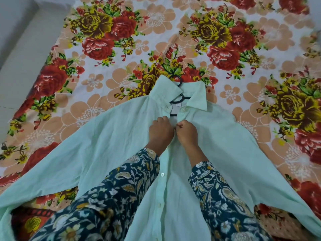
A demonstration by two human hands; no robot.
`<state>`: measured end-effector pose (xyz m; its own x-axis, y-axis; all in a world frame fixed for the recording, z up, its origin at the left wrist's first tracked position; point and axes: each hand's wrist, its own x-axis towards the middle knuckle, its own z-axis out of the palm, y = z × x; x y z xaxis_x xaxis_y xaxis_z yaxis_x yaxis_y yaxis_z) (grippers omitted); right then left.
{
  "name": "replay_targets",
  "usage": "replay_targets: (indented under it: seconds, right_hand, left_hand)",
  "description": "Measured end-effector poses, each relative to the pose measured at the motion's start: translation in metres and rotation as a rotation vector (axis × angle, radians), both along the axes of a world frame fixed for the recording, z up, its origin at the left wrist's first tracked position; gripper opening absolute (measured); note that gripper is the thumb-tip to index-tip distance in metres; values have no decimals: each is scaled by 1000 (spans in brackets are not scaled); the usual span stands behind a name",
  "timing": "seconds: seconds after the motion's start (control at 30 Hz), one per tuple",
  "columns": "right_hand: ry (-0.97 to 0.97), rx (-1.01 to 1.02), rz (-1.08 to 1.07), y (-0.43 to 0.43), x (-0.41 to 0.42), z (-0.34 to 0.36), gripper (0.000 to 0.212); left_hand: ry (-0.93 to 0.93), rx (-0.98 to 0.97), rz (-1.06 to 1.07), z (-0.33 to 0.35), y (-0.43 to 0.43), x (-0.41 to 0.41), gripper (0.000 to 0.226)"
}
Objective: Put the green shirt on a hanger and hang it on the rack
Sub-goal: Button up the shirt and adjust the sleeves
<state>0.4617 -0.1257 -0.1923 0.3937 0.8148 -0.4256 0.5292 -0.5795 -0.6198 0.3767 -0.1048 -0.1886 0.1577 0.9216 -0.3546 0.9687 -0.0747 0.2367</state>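
Pale green shirt (107, 141) flat over black hanger (178, 100)

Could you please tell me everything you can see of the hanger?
The hanger is black and thin, plastic by its look. It lies flat inside the green shirt on the floral sheet. Its hook pokes out above the collar; part of its neck and a bar show in the open neckline, the rest is hidden.

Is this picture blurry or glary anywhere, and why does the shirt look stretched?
Head view: soft light, no glare; the hanger hook and green shirt collar are sharp; the floral bedsheet smears at the far right edge; the wide lens likely stretches the sleeves toward the bottom corners.
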Motion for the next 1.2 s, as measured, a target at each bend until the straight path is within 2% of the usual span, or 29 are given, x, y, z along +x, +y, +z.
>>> replay_targets:
  seconds: [0.1, 0.2, 0.27, 0.33, 0.4, 0.5, 0.63, 0.8, 0.93, 1.07, 1.2]
  right_hand:
    - [-162, -56, 106, 8, -3, -6, 18]
    - [-185, -39, 106, 14, -3, -5, 19]
    - [-36, 3, -27, 16, -2, -1, 15]
    - [208, 42, -170, 18, -2, 4, 8]
    - [366, 45, -238, 20, -5, 9, 18]
    - [376, 22, -233, 23, -9, 15, 24]
    - [280, 13, -179, 27, -12, 12, 20]
    - [301, 43, -188, 23, -11, 7, 29]
    - [387, 60, -165, 18, -11, 12, 42]
    - [269, 71, -171, 18, -10, 6, 26]
    - [431, 57, -231, 19, -2, 6, 14]
  left_hand:
    - [-83, -51, 41, 0, 10, -3, 30]
    - [-353, -116, 232, 1, 24, -14, 20]
    - [-582, -212, 430, 2, 30, -23, 12]
    - [-800, -321, 617, 4, 32, -30, 19]
    - [-888, -363, 661, 7, 30, -34, 22]
    - [-953, -369, 623, 13, 28, -34, 19]
    - [-1006, -370, 594, 19, 26, -34, 19]
    - [-1111, -488, 534, 23, 28, -42, 24]
    - [-959, -396, 444, 20, 31, -37, 18]
    - [-916, -391, 415, 14, 36, -31, 21]
    - [-942, -435, 429, 7, 40, -33, 21]
